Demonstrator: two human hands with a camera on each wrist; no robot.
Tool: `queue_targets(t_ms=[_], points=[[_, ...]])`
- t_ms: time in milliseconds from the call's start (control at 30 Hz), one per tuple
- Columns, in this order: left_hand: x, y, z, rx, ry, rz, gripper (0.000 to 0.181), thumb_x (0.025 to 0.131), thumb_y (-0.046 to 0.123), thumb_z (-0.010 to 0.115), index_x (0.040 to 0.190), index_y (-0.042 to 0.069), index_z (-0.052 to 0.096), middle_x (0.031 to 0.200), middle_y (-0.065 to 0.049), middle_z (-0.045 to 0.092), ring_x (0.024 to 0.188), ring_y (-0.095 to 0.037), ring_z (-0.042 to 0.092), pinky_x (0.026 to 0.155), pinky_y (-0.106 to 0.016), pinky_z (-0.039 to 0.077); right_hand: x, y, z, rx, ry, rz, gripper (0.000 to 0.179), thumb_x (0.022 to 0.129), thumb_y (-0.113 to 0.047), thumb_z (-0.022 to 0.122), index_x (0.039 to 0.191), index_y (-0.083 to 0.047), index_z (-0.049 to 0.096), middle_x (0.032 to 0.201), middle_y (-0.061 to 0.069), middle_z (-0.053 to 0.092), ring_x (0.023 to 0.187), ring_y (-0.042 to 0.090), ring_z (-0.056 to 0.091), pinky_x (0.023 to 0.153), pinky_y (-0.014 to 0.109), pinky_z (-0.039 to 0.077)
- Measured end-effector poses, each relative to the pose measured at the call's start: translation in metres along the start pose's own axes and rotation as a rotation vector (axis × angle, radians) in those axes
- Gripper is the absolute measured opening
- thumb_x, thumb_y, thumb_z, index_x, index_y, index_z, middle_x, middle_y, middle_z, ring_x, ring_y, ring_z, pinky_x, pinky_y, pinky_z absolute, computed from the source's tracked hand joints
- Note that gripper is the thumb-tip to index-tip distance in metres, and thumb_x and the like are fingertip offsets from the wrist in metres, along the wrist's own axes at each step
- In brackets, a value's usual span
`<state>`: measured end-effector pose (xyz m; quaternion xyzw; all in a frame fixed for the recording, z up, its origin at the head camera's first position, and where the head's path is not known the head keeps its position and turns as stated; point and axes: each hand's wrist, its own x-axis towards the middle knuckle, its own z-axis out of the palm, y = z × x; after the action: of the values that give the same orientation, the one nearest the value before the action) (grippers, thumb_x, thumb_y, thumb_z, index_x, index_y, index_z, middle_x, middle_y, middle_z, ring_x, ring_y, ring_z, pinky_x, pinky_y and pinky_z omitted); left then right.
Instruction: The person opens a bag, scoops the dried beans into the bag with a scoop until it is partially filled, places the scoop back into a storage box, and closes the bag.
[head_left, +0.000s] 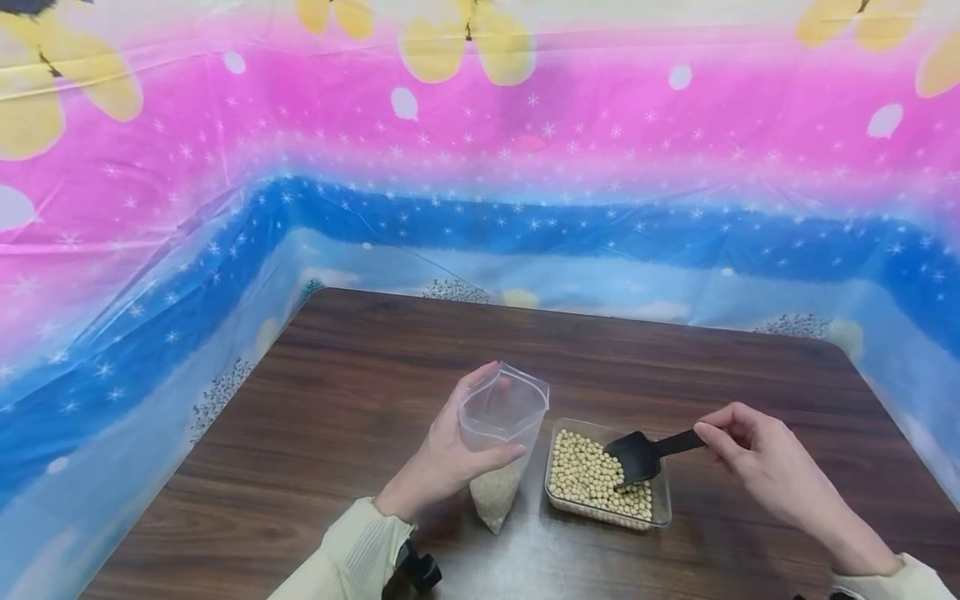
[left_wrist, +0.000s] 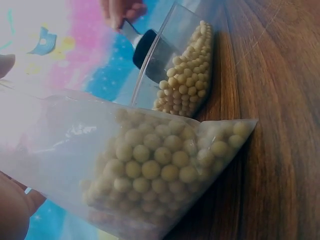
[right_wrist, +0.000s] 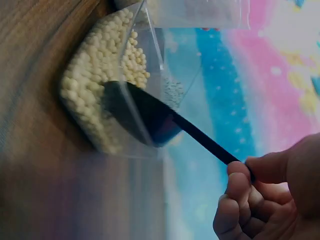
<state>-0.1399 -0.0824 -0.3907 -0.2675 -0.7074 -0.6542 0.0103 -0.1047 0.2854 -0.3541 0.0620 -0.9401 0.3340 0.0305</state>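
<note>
My left hand (head_left: 442, 458) grips a clear plastic bag (left_wrist: 55, 125), thumb in front and fingers behind, its mouth held wide. Pale round soybeans (left_wrist: 150, 170) fill the bag's lower part, and its bottom corner is at the tabletop. To the right of the bag stands a clear plastic box (head_left: 607, 518) of soybeans (head_left: 585, 467). My right hand (head_left: 772, 462) pinches the handle end of a small black scoop (head_left: 637, 457) between thumb and fingers. The scoop's blade is dug into the beans at the box's right side, as the right wrist view (right_wrist: 135, 112) also shows.
Box and bag stand near the front of a dark wooden table (head_left: 420, 350). Behind it and along its sides hangs a pink and blue patterned cloth (head_left: 480, 158). A black strap with a device (head_left: 420, 569) sits on the left wrist.
</note>
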Motion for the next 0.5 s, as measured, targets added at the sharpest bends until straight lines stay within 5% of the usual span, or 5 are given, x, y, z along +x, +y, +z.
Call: queue_targets(t_ms=[200, 500], points=[[0.0, 0.0, 0.001, -0.011, -0.007, -0.013, 0.088, 0.077, 0.009, 0.081, 0.149, 0.022, 0.032, 0.137, -0.006, 0.05, 0.117, -0.029, 0.053, 0.094, -0.041, 0.05, 0.001, 0.02, 0.016, 0.259, -0.106, 0.206, 0.038, 0.096, -0.035, 0.06, 0.108, 0.002, 0.058, 0.082, 0.012, 0.065, 0.066, 0.024, 0.061, 0.057, 0.033, 0.053], [0.002, 0.001, 0.004, -0.004, -0.005, -0.009, 0.088, 0.077, 0.009, 0.081, 0.148, 0.022, 0.033, 0.137, -0.005, 0.05, 0.116, -0.029, 0.054, 0.094, -0.041, 0.05, -0.006, 0.025, 0.049, 0.535, -0.096, 0.27, 0.038, 0.097, -0.023, 0.062, 0.112, 0.01, 0.053, 0.08, 0.013, 0.064, 0.063, 0.014, 0.059, 0.06, 0.031, 0.056]])
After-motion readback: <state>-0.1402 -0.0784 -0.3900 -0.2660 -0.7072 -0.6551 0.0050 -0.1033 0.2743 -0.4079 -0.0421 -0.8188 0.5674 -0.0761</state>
